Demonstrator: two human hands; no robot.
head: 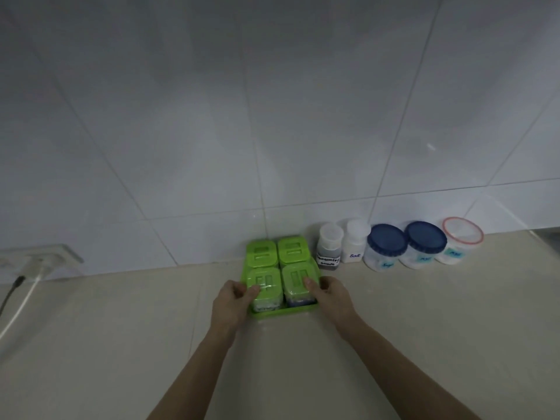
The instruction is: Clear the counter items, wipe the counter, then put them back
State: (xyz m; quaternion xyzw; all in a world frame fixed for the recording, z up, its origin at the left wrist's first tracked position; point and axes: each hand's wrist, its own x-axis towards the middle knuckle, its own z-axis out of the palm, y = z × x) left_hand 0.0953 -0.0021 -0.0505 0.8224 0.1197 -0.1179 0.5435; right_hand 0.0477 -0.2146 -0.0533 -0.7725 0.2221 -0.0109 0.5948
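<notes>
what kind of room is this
Most likely a home kitchen: a tiled wall behind a beige counter, a green tray of spice containers, and a jar labelled Salt.

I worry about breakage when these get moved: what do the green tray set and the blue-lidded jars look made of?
Green tray and its four lidded boxes: likely moulded plastic, glossy lids, clear bodies showing contents. Blue-lidded jars: apparently translucent plastic, ridged blue screw caps; glass cannot be ruled out.
</notes>
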